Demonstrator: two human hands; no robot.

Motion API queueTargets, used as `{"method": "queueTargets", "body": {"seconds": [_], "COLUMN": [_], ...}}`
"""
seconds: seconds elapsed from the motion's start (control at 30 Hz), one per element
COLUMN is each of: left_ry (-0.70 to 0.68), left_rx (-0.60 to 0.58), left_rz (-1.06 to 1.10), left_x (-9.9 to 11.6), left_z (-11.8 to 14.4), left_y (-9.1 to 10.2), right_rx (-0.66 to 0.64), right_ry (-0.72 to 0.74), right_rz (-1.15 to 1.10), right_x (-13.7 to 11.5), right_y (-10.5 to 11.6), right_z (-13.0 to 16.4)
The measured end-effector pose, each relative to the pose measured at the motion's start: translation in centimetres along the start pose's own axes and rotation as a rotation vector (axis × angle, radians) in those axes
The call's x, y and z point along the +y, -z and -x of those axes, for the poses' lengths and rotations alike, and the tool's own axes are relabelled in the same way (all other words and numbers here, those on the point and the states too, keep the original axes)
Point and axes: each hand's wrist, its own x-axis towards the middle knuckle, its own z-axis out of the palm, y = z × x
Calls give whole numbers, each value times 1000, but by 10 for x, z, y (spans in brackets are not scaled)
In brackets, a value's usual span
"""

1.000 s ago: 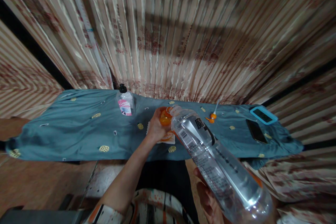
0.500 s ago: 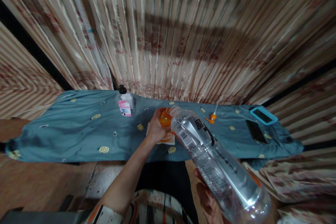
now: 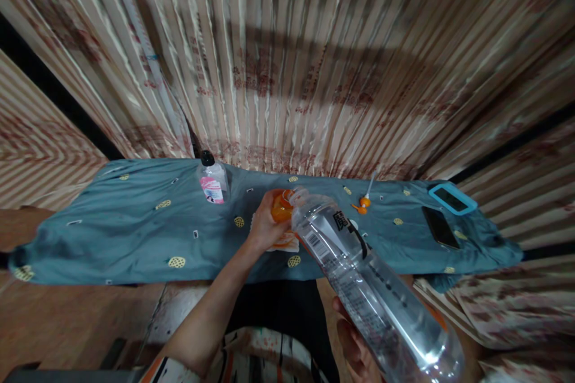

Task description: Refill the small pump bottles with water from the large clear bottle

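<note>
My left hand (image 3: pixel 266 224) is closed round an orange bottle (image 3: pixel 282 206) above the table's middle. From the lower right, my right hand (image 3: pixel 354 341) grips a large clear plastic bottle (image 3: pixel 372 278) with black print and a barcode. The clear bottle is tilted, its mouth against or very near the orange bottle's neck; I cannot tell whether liquid passes between them. Under my left hand lies a white and orange packet or label (image 3: pixel 285 243), partly hidden. An orange pump head (image 3: pixel 363 204) with a thin tube lies on the cloth to the right.
A clear bottle with black cap and pink label (image 3: pixel 212 182) stands at the back left. A black phone (image 3: pixel 440 227) and a blue-framed device (image 3: pixel 453 198) lie at the right. Patterned teal cloth (image 3: pixel 135 239) covers the table; a pleated curtain (image 3: pixel 278 72) hangs behind.
Both hands and both bottles keep nearly the same pose. The view has shifted slightly, and the orange bottle appears tilted a little more.
</note>
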Motion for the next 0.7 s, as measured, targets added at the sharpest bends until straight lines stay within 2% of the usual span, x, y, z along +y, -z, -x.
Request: {"method": "queueTargets", "body": {"seconds": [0.27, 0.43, 0.6, 0.7], "left_ry": [-44, 32, 48, 43], "left_rx": [-183, -255, -229, -201], "left_rz": [79, 266, 301, 268], "left_x": [8, 14, 13, 14], "left_z": [-6, -5, -5, -5], "left_y": [20, 29, 30, 29], "right_rx": [61, 41, 43, -33], "right_ry": [-31, -82, -114, -90], "right_rz": [-117, -183, -330, -372], "right_x": [-2, -5, -9, -13], "right_y": [-8, -18, -37, -53], "right_z": [2, 8, 12, 10]}}
